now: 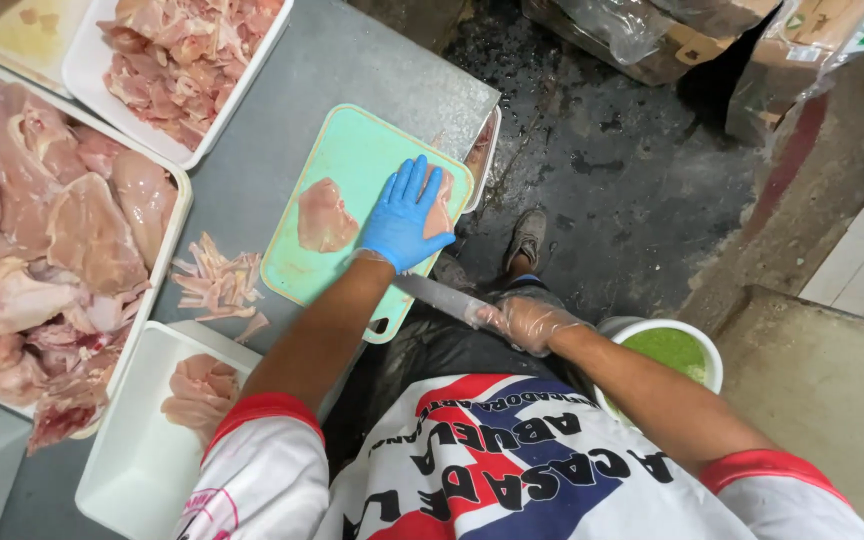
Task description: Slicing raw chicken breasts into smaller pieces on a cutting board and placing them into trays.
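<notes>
Two gloved hands: left hand [404, 217] fingers spread flat on raw chicken [441, 208], right hand [529, 322] fingers gripping steel knife [439, 297].

A blue-gloved left hand [404, 218] lies on pink chicken [325, 215] atop a mint-green cutting board [352, 150].

Single head-worn view, looking steeply down from above the person's chest. The table [282, 120] fills the frame from 9 to 12 o'clock, the wet floor [632, 170] from 12 to 3 o'clock, the person's shirt [512, 470] at 6 o'clock. Range is close: both forearms run up from the bottom edge to the board [352, 150] near centre. No second view shares the scene.
</notes>
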